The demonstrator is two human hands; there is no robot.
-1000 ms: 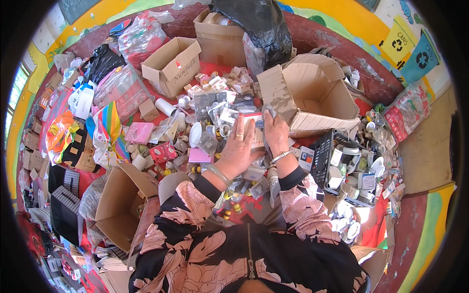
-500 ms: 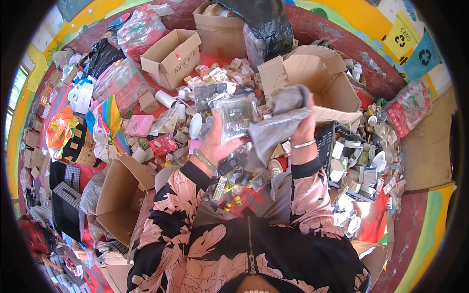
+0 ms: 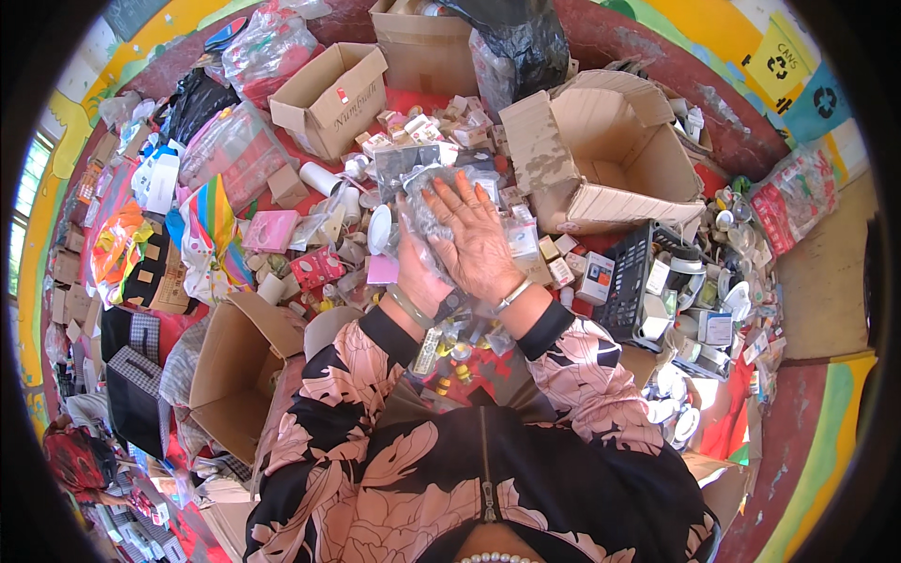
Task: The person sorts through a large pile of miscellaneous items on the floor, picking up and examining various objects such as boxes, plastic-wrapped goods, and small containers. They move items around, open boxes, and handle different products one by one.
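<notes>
My left hand [image 3: 420, 272] grips a clear plastic case from below; the case is almost entirely covered, so its contents cannot be made out now. A crumpled grey cloth [image 3: 428, 203] lies over it. My right hand [image 3: 477, 242] rests flat on the cloth, fingers stretched and slightly apart, pressing it toward the left palm. Beneath both hands spreads a heap of small boxes and plastic pieces. A grey remote control [image 3: 427, 352] sits just below my left wrist, and a white round lid [image 3: 379, 229] is beside my left hand.
Open cardboard boxes stand at the far left [image 3: 330, 105], far right [image 3: 615, 155] and near left [image 3: 239, 375]. A black plastic crate [image 3: 633, 286] full of items is on the right. A black bag [image 3: 521, 47] and colourful plastic bags [image 3: 208, 239] surround the heap.
My right hand has moved left and down with the grey cloth, from beside the clear plastic case onto it. Its fingers have gone from gripping to flat.
</notes>
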